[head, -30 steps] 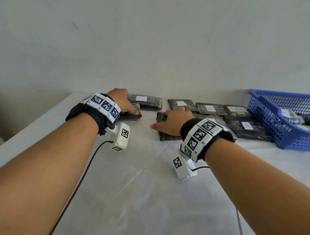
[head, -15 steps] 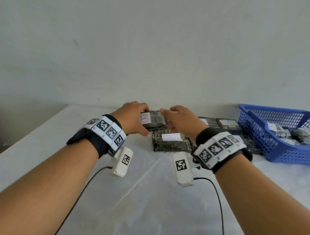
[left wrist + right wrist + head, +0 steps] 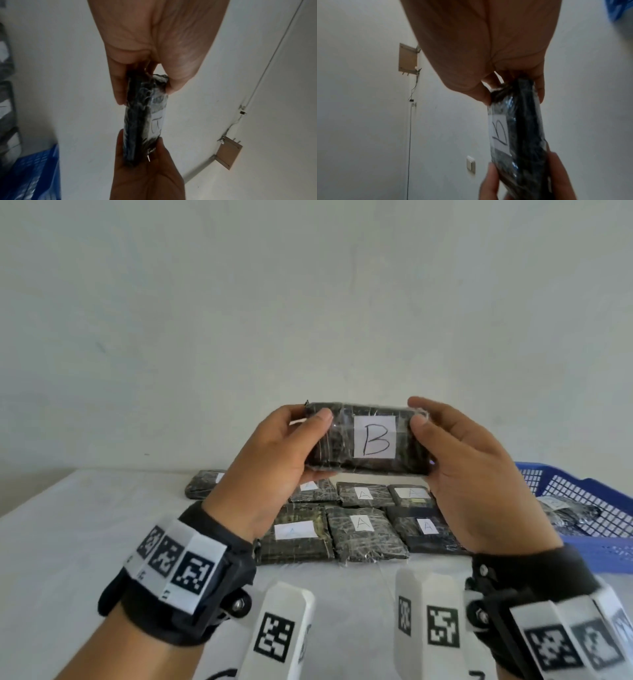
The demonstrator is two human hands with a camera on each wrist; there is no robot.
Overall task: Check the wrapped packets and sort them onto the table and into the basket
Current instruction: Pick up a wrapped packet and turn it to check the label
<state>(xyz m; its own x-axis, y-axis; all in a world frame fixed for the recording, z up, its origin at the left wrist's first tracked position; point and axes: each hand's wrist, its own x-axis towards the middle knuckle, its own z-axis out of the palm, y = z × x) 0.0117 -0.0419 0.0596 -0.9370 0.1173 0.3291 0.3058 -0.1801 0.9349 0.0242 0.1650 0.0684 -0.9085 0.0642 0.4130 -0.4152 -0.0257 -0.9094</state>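
A dark plastic-wrapped packet (image 3: 342,446) with a white label marked B is held up above the table, its label facing me. My left hand (image 3: 281,453) pinches its left end between thumb and fingers; my right hand (image 3: 459,460) pinches its right end. The left wrist view shows the packet (image 3: 144,119) edge-on between both hands, and the right wrist view shows the packet (image 3: 518,135) the same way. Below it, several packets labelled A (image 3: 366,532) lie in rows on the white table (image 3: 85,525). The blue basket (image 3: 582,491) stands at the right.
Wrapped packets (image 3: 565,511) lie inside the basket. One more packet (image 3: 202,486) lies at the far left of the rows. A pale wall (image 3: 308,302) rises right behind the table. A cable runs across the table's near edge.
Both hands have lifted one packet off the pile and raised it to eye level with its B label turned toward me. The view has tilted upward.
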